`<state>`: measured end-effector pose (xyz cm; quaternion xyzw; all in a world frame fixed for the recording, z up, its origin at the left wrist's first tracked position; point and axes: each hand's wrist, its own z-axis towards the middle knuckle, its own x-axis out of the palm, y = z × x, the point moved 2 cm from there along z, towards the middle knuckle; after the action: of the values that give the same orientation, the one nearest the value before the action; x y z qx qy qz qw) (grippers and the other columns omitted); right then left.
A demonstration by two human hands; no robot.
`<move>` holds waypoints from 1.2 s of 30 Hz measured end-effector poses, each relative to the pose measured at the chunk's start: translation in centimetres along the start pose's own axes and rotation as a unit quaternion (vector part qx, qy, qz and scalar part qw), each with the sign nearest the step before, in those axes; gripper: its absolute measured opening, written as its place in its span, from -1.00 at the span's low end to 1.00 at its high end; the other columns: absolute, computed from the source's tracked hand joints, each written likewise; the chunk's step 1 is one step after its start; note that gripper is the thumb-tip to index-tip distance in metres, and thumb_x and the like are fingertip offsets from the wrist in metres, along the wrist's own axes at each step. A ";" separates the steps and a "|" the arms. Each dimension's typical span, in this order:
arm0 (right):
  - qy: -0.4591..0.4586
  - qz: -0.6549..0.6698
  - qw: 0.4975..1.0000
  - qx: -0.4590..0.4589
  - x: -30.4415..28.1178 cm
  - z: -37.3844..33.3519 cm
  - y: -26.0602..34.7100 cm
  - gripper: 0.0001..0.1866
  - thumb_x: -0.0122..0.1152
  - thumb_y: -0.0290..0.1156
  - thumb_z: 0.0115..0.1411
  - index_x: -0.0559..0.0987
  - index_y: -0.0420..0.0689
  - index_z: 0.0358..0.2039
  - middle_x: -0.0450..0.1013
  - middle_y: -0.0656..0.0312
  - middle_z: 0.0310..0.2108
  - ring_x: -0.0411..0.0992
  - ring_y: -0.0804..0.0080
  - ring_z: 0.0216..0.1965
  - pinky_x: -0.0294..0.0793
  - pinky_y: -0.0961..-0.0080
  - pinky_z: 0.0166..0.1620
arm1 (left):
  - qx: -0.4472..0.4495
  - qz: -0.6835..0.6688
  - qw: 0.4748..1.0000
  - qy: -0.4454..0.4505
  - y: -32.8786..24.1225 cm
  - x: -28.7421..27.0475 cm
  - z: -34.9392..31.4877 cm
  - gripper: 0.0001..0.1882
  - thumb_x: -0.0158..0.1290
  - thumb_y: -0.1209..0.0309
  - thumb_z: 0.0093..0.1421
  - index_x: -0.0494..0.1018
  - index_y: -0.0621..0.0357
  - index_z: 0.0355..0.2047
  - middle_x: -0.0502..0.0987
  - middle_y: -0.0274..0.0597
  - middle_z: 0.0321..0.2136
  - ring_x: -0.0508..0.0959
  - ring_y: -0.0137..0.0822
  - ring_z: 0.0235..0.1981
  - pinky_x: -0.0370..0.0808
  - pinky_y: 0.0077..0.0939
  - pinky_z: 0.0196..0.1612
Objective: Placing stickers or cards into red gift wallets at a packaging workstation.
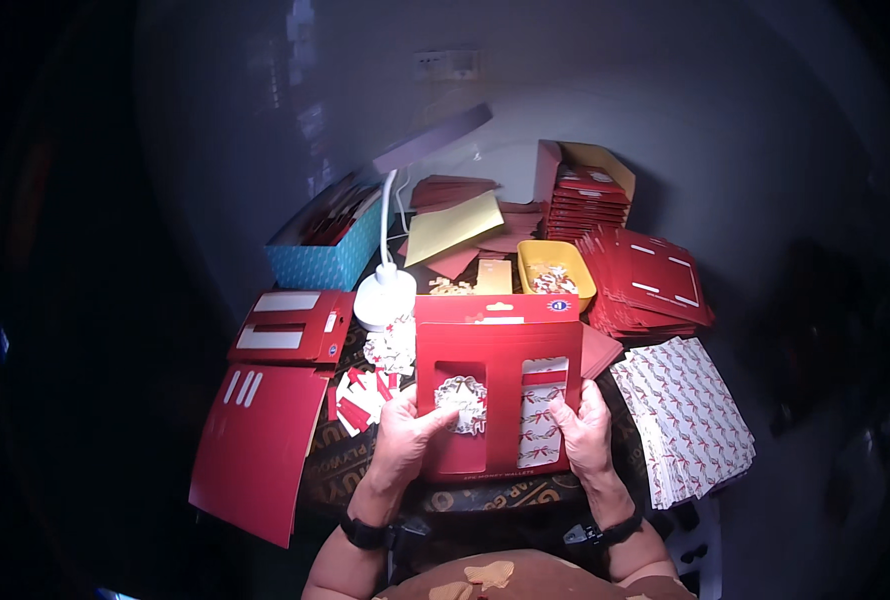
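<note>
Red folder (502, 400) ctr of frame, slightly low, held up in both hands. Labels: round blue badge, upper R corner of folder; small light print along btm edge, too small to read. Hang tab w/ cut-out slot at top. More lettering in yellowish print on dark covering of surface (350, 465), partly hidden.

L hand (405, 432): closed on folder's L edge, thumb across front over L window, by the ornate white cutout (468, 395); can't tell if thumb touches cutout. R hand (587, 432): gripping R edge, thumb on front at R window, where patterned sheet (540, 440) shows. Other fingers of both mostly hidden behind folder.

Around: red/white strips (360, 402) near L hand, white cutouts (390, 345) just above them. Two groups of red folders at L of frame, upper one (290, 325) w/ blue badge too, lower one (255, 455) w/ three white slots. Patterned stack (685, 420) lower R, fanned red pile (655, 280) above it. Yellow tray (582, 275) w/ small pcs, R of ctr. Blue box (330, 255) upper L, white lamp (386, 290) beside it. Open carton w/ red stack (590, 210) upper R.
</note>
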<state>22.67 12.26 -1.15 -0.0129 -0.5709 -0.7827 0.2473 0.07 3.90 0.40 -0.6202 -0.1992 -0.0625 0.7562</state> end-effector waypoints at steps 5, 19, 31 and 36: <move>-0.009 -0.075 0.992 -0.097 -0.2 0.5 0.8 -0.69 0.21 -0.59 0.27 0.42 -0.30 0.01 0.48 0.14 -0.06 0.43 0.50 -0.06 0.43 0.52 0.06 | 0.056 -0.030 0.998 0.018 -0.9 0.9 -0.3 -0.65 0.10 0.51 0.32 0.40 0.34 0.09 0.61 -0.14 -0.12 0.60 -0.44 -0.17 0.55 -0.53 -0.07; 0.032 -0.125 0.988 -0.085 -0.8 -0.5 2.4 -0.67 0.06 -0.37 0.42 0.37 -0.24 0.11 0.46 0.20 -0.06 0.41 0.49 -0.03 0.40 0.48 0.07 | 0.099 -0.057 0.993 0.042 -1.3 0.8 -1.1 -0.61 0.07 0.43 0.36 0.36 0.35 0.14 0.57 -0.16 -0.02 0.54 -0.41 -0.03 0.44 -0.47 0.09; -0.049 -0.074 0.976 -0.198 -0.2 1.6 5.2 -0.74 0.01 -0.57 0.37 0.42 -0.25 0.05 0.47 0.22 -0.03 0.41 0.52 -0.02 0.36 0.50 0.12 | 0.290 -0.020 0.955 -0.064 -2.4 3.8 1.9 -0.54 0.00 0.65 0.32 0.06 0.29 0.14 0.52 0.03 -0.06 0.54 -0.35 -0.04 0.44 -0.47 0.11; -0.115 -0.020 0.969 -0.217 -0.7 1.3 4.5 -0.71 0.08 -0.56 0.34 0.41 -0.23 0.07 0.49 0.19 -0.06 0.42 0.50 -0.06 0.37 0.48 0.11 | 0.241 0.012 0.965 -0.099 -0.9 4.3 2.9 -0.57 0.03 0.70 0.28 0.13 0.25 0.08 0.48 -0.06 -0.12 0.56 -0.36 -0.06 0.52 -0.52 0.02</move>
<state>24.76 12.70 3.12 -0.1451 -0.4120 -0.8860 0.1558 3.06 7.13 3.25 -0.4255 -0.2752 0.0581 0.8602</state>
